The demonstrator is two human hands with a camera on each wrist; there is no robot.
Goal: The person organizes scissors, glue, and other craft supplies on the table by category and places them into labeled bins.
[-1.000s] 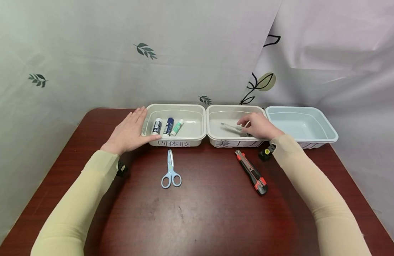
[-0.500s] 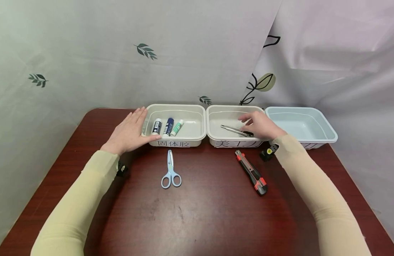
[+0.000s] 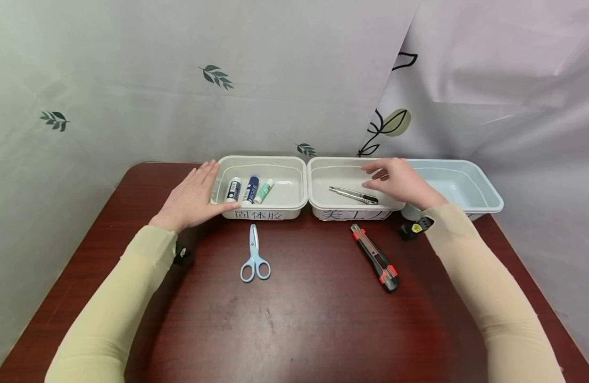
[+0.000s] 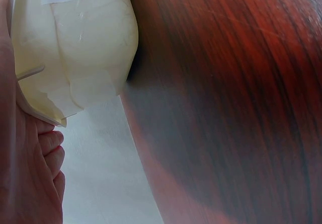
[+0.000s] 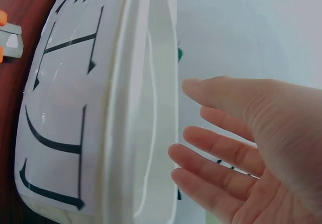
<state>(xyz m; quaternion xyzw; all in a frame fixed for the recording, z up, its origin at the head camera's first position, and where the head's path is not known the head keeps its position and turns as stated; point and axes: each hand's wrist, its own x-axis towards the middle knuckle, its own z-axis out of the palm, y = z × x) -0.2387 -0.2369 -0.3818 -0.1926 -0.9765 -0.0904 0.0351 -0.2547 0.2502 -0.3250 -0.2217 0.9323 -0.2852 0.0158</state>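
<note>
My left hand [image 3: 191, 197] rests on the left corner of the cream bin [image 3: 291, 186], fingers straight along its side and thumb along the front rim. Inside that bin lie three glue sticks: one dark with a white cap [image 3: 234, 189], one blue [image 3: 250, 190], one green and white [image 3: 264, 191]. Over the right end of the middle bin [image 3: 323, 173] hovers my right hand [image 3: 401, 183], fingers apart and holding nothing. Below it, on that bin's floor, is a slim utility knife [image 3: 354, 195] with a black end. In the right wrist view the fingers are spread beyond the bin's rim.
Blue scissors [image 3: 255, 255] and a larger red-and-black utility knife [image 3: 375, 258] lie on the dark red table [image 3: 299, 319]. A pale blue bin [image 3: 466, 183] stands at the right, partly behind my right arm. Both cream bins carry front labels. A patterned curtain [image 3: 275, 80] hangs behind.
The right hand has let go of the slim utility knife, which now lies in the middle bin. That hand has risen and moved right. The left hand stays on its bin.
</note>
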